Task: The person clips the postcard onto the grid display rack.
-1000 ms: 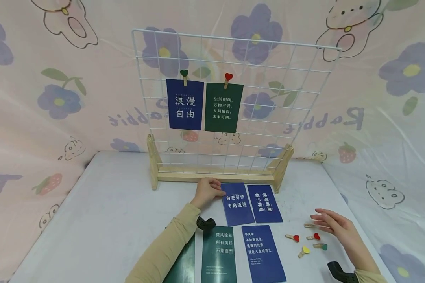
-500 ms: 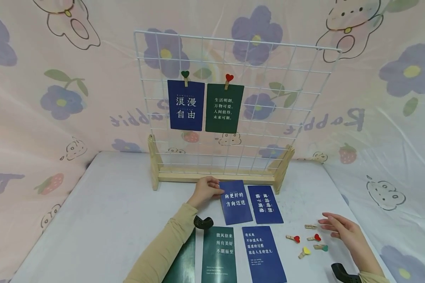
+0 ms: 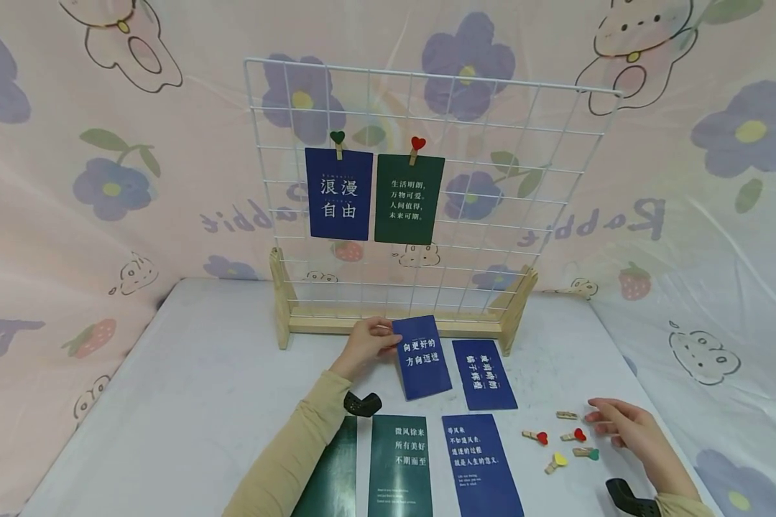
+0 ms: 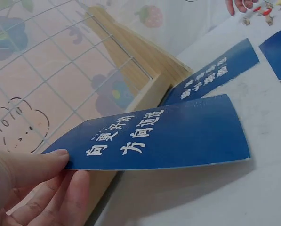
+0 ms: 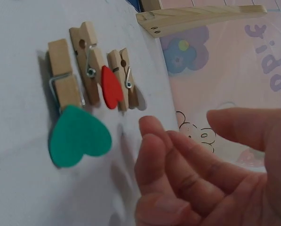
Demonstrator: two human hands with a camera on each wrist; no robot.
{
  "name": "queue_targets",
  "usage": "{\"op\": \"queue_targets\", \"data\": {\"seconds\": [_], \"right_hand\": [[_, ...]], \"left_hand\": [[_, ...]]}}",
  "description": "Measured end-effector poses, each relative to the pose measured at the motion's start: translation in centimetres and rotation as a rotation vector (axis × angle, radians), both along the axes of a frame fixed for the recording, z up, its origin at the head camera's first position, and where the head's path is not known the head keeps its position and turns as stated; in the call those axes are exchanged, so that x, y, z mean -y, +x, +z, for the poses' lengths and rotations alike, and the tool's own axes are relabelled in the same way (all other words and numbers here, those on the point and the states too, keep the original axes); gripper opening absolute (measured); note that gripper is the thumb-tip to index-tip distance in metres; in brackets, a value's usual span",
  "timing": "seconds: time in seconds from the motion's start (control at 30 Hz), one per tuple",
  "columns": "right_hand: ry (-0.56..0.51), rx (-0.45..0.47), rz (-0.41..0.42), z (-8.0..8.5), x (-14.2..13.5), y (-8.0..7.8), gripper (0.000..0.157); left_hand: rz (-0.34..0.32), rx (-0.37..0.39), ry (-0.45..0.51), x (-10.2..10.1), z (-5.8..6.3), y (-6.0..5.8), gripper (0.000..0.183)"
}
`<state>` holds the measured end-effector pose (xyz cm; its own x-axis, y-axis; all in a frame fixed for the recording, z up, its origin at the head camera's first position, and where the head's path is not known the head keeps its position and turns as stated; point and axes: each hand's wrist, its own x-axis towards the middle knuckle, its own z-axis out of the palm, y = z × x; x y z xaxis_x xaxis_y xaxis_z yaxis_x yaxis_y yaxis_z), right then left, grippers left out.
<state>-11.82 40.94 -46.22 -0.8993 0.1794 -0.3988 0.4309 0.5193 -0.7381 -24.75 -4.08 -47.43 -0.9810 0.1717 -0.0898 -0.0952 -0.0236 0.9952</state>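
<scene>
My left hand (image 3: 366, 346) pinches a blue card (image 3: 422, 359) with white lettering by its left edge, thumb on top and fingers beneath. In the left wrist view the held card (image 4: 178, 134) is raised off the table at its near end, a shadow below it. Beside several small wooden clothespins, my right hand (image 3: 630, 424) hovers with fingers loosely bent and nothing between them. In the right wrist view a clothespin with a green heart (image 5: 79, 136), one with a red heart (image 5: 112, 88) and a third clothespin (image 5: 124, 77) lie just past the fingertips.
A white wire grid (image 3: 491, 165) in a wooden stand (image 3: 394, 325) holds a clipped blue card (image 3: 339, 194) and a green card (image 3: 409, 199). On the table lie two more blue cards (image 3: 485, 375) and green cards (image 3: 401, 467), plus a yellow-heart clothespin (image 3: 556, 462).
My left hand has drawn the blue card up off the table and slightly left, toward the grid's base. The right hand has shifted a little right and down, away from the clothespins.
</scene>
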Motion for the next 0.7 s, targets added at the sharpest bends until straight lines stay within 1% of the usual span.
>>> {"op": "queue_targets", "data": {"seconds": [0.13, 0.3, 0.6, 0.7], "right_hand": [[0.012, 0.025, -0.004, -0.2, 0.3, -0.3, 0.070], [0.020, 0.049, -0.019, -0.4, 0.5, -0.5, 0.073], [0.041, 0.064, 0.003, -0.4, 0.8, -1.3, 0.078], [0.050, 0.056, 0.012, -0.4, 1.1, -1.5, 0.076]], "left_hand": [[0.021, 0.000, 0.008, 0.4, 0.4, 0.1, 0.026], [0.035, 0.003, 0.010, 0.7, 0.6, 0.1, 0.026], [0.047, 0.018, 0.020, 1.1, 0.9, 0.2, 0.028], [0.044, 0.014, 0.020, 1.1, 0.9, 0.1, 0.027]]}}
